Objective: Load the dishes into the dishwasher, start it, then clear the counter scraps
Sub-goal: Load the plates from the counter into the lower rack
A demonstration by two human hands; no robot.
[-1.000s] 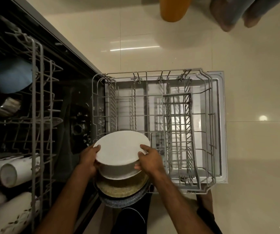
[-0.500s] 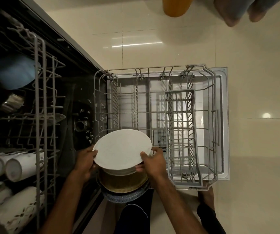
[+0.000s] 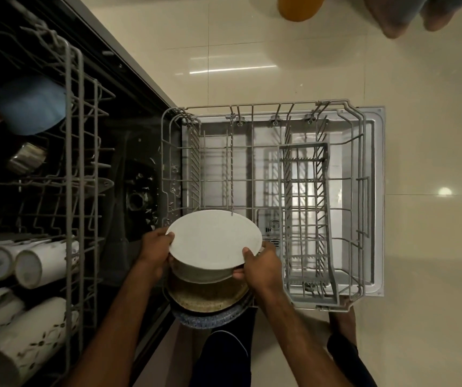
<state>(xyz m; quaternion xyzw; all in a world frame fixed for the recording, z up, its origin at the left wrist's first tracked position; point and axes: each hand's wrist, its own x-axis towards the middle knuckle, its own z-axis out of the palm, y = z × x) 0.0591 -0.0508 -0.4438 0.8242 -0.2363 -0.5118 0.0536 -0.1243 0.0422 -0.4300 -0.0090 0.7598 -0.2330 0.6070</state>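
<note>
**A:** How far along am I?

**B:** Early, I'd judge. The upper rack (image 3: 73, 163) already carries white mugs (image 3: 37, 263), a blue bowl (image 3: 31, 106) and a steel cup (image 3: 27, 157). The pulled-out lower rack (image 3: 269, 105) and its cutlery basket (image 3: 305, 219) hold nothing I can see.

**A:** And my hands?

**B:** Your left hand (image 3: 156, 248) and right hand (image 3: 260, 265) each curl round opposite edges of the white plate (image 3: 214, 243), thumbs on top. It tops a stack over the rack's near-left corner, with a soiled brown plate (image 3: 207, 297) and a blue speckled plate (image 3: 210, 317) beneath. What props the stack, I cannot tell.

**A:** What's left?

**B:** You have to rack these plates, shut the door, start the machine, then clear the counter scraps. The counter is out of view.
</note>
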